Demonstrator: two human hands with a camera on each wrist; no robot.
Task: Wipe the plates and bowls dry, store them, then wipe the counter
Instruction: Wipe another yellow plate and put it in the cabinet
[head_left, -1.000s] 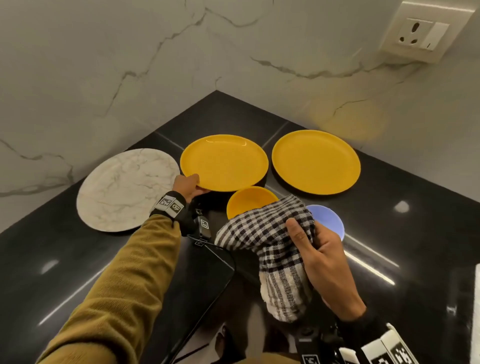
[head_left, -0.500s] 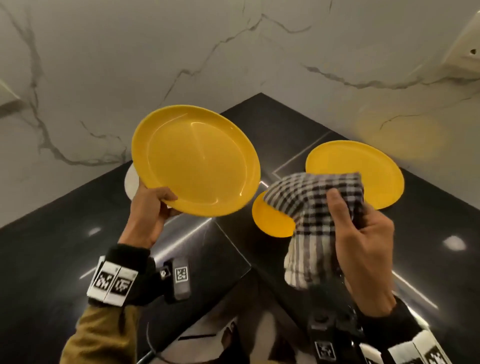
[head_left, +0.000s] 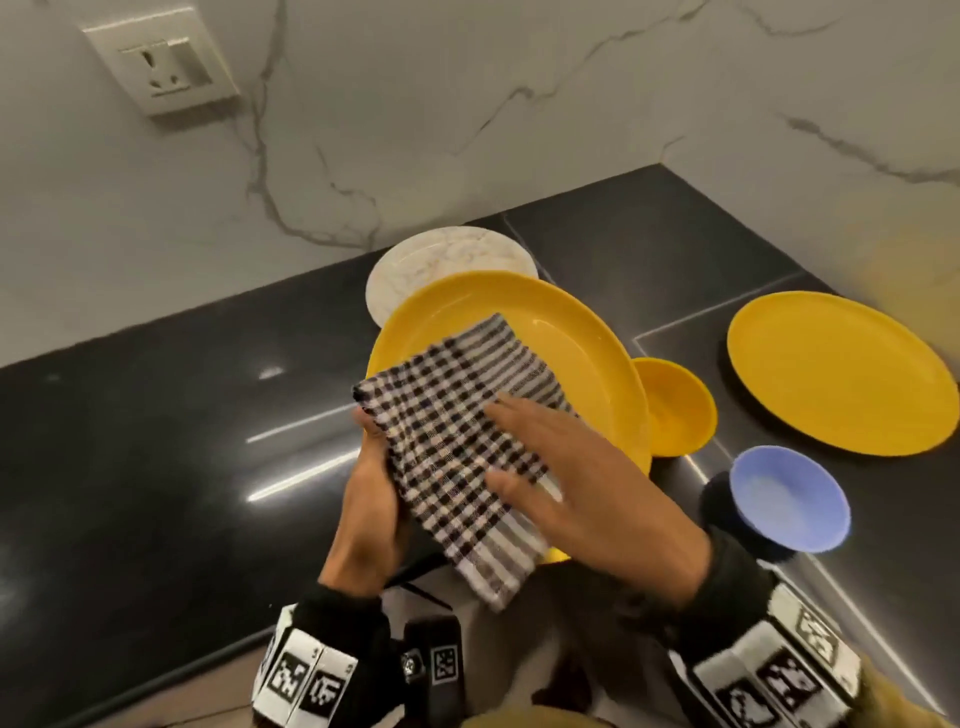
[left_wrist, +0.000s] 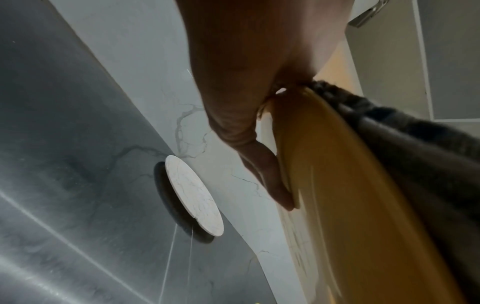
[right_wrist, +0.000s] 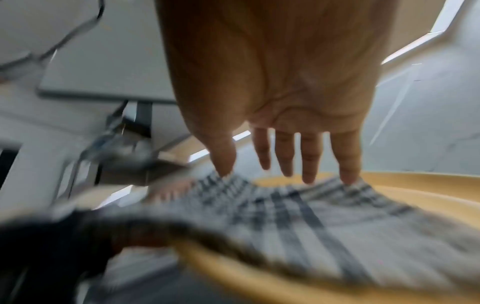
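Observation:
My left hand (head_left: 371, 486) grips the near-left rim of a yellow plate (head_left: 566, 343) held tilted above the counter; the left wrist view shows its fingers (left_wrist: 275, 185) under the plate (left_wrist: 350, 205). A black-and-white checked cloth (head_left: 462, 447) lies spread on the plate's face. My right hand (head_left: 582, 467) presses it flat with straight fingers (right_wrist: 309, 156) on the cloth (right_wrist: 298, 222). On the counter lie a second yellow plate (head_left: 836, 371), a small yellow bowl (head_left: 675, 405), a blue bowl (head_left: 789, 496) and a marble-patterned plate (head_left: 447, 260), partly hidden behind the held plate.
The black counter (head_left: 156, 441) meets white marble walls in a corner at the back right. A wall socket (head_left: 166, 67) sits high on the left wall. The counter's front edge runs just below my wrists.
The left hand lifted the yellow plate off the counter and brought it closer. The right hand laid the bunched cloth flat on the plate and now presses it.

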